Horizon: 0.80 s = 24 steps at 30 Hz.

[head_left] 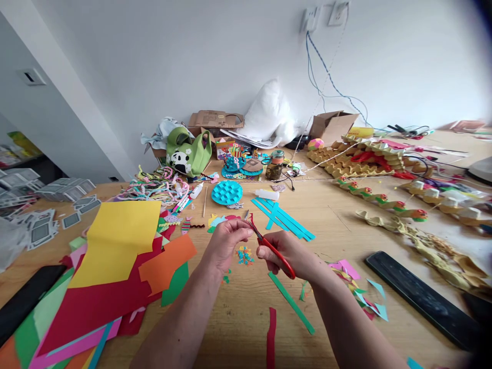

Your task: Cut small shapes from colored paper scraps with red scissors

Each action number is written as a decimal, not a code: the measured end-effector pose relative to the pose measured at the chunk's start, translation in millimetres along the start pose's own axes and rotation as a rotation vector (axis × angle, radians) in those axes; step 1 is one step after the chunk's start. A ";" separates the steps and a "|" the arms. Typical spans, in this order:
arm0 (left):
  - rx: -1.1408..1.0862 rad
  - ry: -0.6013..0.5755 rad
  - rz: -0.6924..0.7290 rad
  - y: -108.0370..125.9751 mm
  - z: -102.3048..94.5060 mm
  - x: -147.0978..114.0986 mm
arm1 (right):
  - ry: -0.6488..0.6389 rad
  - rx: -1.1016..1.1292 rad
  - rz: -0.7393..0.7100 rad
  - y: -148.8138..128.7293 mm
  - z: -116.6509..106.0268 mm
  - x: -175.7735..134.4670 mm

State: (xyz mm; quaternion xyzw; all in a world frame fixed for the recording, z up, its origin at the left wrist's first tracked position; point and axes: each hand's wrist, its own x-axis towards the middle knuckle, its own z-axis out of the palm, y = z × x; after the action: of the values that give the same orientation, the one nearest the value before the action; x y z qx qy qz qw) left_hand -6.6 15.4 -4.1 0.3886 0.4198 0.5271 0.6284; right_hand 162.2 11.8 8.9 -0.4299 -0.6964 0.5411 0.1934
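Observation:
My right hand (282, 251) grips red-handled scissors (277, 254), their blades pointing up and left. My left hand (230, 238) is closed in a pinch right at the blade tips. A bit of red shows by the blades, but I cannot make out what the left fingers hold. Below the hands lies a small pile of tiny cut paper bits (245, 255) in orange, blue and yellow, with a few green bits (226, 279) beside it. A green paper strip (291, 302) and a red paper strip (271, 335) rest on the table nearer me.
Coloured paper sheets (115, 241) spread at left. Beyond the hands are a blue scaled paper plate (226, 192), blue paper strips (286, 220), a white glue bottle (267, 194) and a glass jar (274, 166). Paper scraps (357, 289), a black tray (415, 297) and egg-carton pieces (384, 200) lie right.

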 end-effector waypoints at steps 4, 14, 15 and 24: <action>-0.007 0.018 0.006 -0.4 -0.1 0.2 | -0.002 -0.002 -0.002 1.2 0.8 0.0; 0.012 0.004 0.009 2.4 1.0 -1.4 | -0.015 0.001 -0.035 0.1 -0.1 -0.3; 0.013 0.003 0.009 2.6 1.1 -1.6 | -0.016 0.004 -0.032 -0.6 0.0 -0.4; 0.026 0.002 0.013 1.5 -0.4 -0.9 | 0.000 0.003 0.004 -1.9 0.5 -1.5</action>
State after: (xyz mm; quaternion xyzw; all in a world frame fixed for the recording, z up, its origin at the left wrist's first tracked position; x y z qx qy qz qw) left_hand -7.6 14.7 -2.8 0.3989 0.4246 0.5263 0.6193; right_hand 161.9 10.2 10.7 -0.4311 -0.6948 0.5424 0.1930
